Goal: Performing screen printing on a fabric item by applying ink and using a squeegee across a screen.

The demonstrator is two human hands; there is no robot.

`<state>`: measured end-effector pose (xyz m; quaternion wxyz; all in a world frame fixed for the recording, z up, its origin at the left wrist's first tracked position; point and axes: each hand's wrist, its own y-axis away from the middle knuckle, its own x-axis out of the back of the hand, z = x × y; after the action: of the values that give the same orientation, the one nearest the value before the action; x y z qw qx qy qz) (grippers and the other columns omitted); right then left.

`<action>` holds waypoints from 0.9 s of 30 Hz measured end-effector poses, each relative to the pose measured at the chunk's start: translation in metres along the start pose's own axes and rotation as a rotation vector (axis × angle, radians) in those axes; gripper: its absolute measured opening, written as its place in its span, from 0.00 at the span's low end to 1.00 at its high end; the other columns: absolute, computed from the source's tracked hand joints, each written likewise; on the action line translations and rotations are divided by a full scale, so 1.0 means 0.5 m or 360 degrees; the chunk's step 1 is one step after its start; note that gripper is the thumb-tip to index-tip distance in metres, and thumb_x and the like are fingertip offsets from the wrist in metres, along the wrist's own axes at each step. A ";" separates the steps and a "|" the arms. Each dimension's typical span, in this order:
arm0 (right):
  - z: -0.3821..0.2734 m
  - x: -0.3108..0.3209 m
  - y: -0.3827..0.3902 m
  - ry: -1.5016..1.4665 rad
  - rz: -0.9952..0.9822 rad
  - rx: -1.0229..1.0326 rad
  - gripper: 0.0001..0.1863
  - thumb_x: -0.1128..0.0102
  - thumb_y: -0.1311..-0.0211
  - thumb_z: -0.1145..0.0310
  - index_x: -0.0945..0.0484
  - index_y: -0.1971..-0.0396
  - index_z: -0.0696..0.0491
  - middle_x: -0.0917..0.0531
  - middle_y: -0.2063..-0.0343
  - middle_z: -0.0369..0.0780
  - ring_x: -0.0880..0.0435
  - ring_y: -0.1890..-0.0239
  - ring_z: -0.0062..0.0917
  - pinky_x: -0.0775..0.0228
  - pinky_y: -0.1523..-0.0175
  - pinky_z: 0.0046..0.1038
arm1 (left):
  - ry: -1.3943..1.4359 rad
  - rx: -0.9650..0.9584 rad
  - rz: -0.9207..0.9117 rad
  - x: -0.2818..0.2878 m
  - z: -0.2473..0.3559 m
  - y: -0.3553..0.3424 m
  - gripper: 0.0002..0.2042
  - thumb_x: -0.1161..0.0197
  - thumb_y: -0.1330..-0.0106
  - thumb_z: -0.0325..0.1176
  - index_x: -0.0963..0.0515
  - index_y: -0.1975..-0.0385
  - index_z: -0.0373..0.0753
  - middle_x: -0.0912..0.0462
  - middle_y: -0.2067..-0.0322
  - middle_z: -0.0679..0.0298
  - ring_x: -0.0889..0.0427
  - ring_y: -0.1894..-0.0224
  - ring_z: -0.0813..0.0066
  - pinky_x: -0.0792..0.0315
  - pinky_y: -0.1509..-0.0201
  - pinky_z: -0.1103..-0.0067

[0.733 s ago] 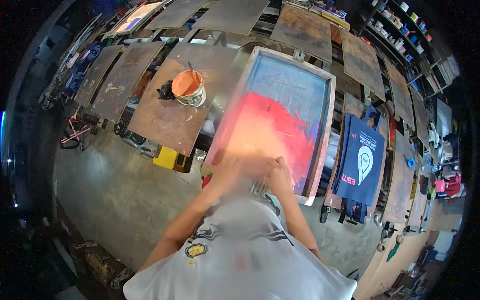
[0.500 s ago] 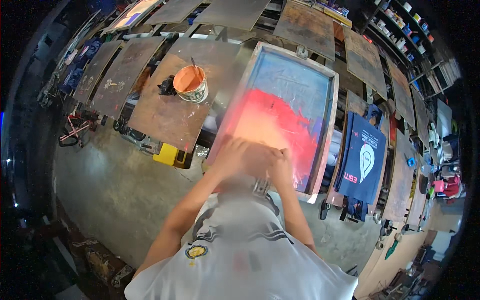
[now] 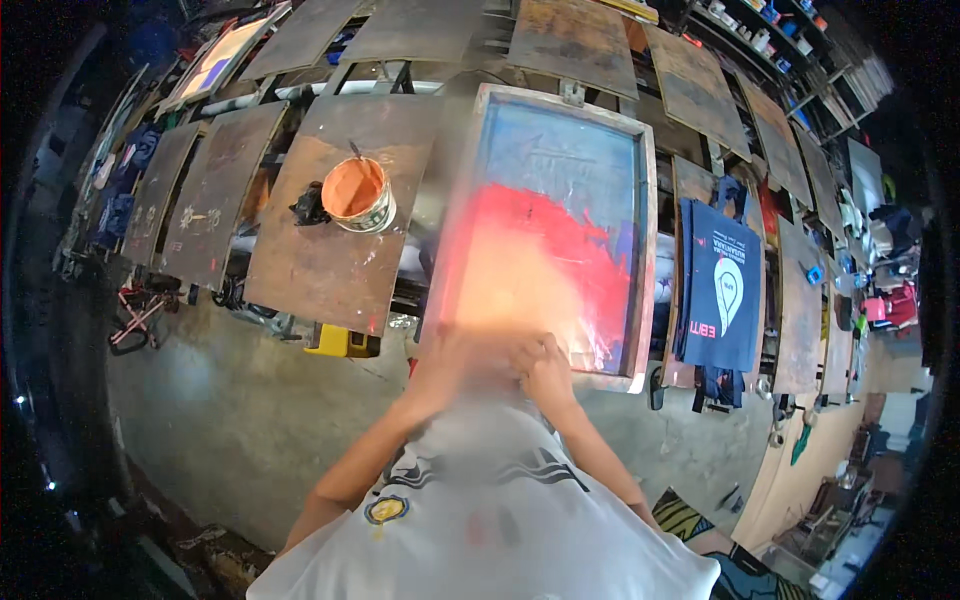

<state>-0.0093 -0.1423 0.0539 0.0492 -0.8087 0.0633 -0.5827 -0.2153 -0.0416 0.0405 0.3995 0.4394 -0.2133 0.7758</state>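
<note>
gripping one screen frame [image 3: 560, 130] with two hands, left hand [image 3: 445, 365], right hand [image 3: 548, 368]; one paint bucket [image 3: 358, 195].

dim, fisheye-bent edges, blurred centre patch

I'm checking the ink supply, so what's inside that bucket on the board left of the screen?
The bucket holds orange ink that looks nearly full, with a thin stick leaning out at its rim. How deep the ink goes, and the stick's lower end, are hidden beneath the surface.
</note>
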 end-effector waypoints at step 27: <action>0.026 0.000 -0.082 -0.0008 -0.0011 0.0121 0.22 0.37 0.53 0.68 0.19 0.52 0.46 0.21 0.54 0.32 0.26 0.49 0.31 0.25 0.50 0.32 | -0.0057 0.0101 0.0180 -0.001 -0.029 -0.039 0.30 0.36 0.44 0.24 0.34 0.39 0.31 0.34 0.41 0.49 0.34 0.39 0.45 0.36 0.34 0.61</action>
<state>0.0048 -0.1016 0.0563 0.0780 -0.8080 0.0382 -0.5828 -0.2069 -0.0203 0.0322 0.3370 0.4530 -0.2201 0.7955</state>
